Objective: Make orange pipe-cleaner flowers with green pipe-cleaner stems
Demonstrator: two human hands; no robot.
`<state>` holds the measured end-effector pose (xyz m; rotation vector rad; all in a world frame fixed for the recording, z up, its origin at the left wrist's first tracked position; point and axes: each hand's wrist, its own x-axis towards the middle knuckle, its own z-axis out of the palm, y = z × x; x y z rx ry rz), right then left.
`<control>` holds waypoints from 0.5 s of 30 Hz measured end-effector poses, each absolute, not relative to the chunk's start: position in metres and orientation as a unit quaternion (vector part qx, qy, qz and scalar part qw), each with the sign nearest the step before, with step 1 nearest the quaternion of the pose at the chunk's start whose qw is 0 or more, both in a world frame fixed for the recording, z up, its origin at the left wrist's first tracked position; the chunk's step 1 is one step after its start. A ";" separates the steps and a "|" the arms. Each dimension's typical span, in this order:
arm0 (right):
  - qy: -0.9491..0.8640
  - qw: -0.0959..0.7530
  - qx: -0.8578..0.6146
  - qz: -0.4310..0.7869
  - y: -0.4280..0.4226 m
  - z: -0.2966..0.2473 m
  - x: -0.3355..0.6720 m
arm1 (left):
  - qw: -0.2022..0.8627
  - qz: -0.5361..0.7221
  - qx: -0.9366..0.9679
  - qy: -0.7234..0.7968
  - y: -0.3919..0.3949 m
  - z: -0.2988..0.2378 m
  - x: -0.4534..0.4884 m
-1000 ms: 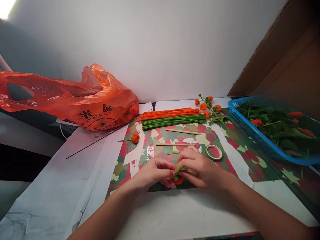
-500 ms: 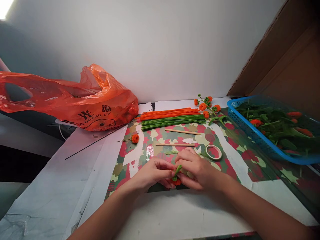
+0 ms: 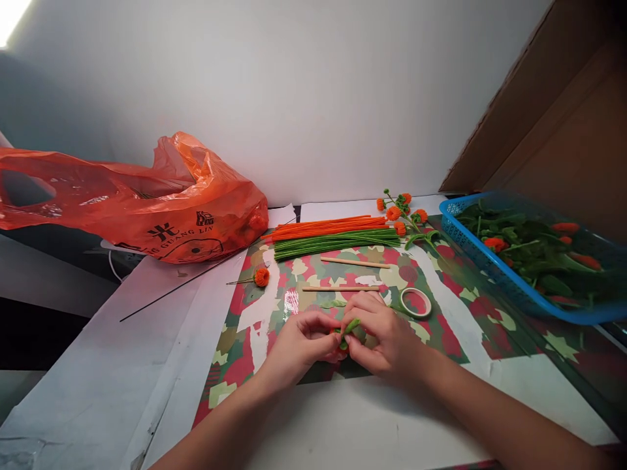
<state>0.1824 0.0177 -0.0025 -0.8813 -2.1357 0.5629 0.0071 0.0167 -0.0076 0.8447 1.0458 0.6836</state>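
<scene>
My left hand (image 3: 302,341) and my right hand (image 3: 379,333) meet over the patterned paper (image 3: 455,307), fingers pinched together on a small orange pompom flower with a green pipe-cleaner stem (image 3: 347,329). Most of the flower is hidden between the fingers. Just beyond my right hand lies a roll of tape (image 3: 416,302). Two wooden sticks (image 3: 340,288) lie a little farther off.
Bundles of orange pipe cleaners (image 3: 328,226) and green pipe cleaners (image 3: 337,241) lie at the back. A finished flower sprig (image 3: 402,214) rests beside them. A blue basket (image 3: 490,267) of made flowers stands right. An orange plastic bag (image 3: 147,202) lies left, a loose pompom flower (image 3: 261,277) nearby.
The hands stay together on the flower; the orange pompom, visible below the fingers earlier, is now mostly hidden between them. The view has shifted slightly.
</scene>
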 end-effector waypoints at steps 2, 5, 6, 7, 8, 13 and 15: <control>-0.825 0.383 -0.355 0.215 0.018 -0.002 0.181 | 0.704 0.343 0.392 0.482 0.015 -0.008 0.010; -0.815 0.395 -0.369 0.208 0.018 -0.001 0.180 | 0.675 0.377 0.402 0.490 0.013 -0.005 0.014; -0.812 0.396 -0.375 0.209 0.017 -0.001 0.179 | 0.670 0.386 0.403 0.489 0.012 -0.004 0.015; -0.808 0.396 -0.381 0.212 0.016 -0.001 0.178 | 0.666 0.394 0.404 0.488 0.011 -0.002 0.016; -0.803 0.398 -0.389 0.214 0.015 -0.001 0.177 | 0.661 0.403 0.404 0.487 0.010 -0.001 0.017; -0.783 0.400 -0.426 0.212 0.013 -0.002 0.172 | 0.618 0.430 0.428 0.500 0.007 0.001 0.019; -0.783 0.399 -0.420 0.228 0.014 -0.001 0.174 | 0.614 0.429 0.434 0.500 0.007 0.000 0.018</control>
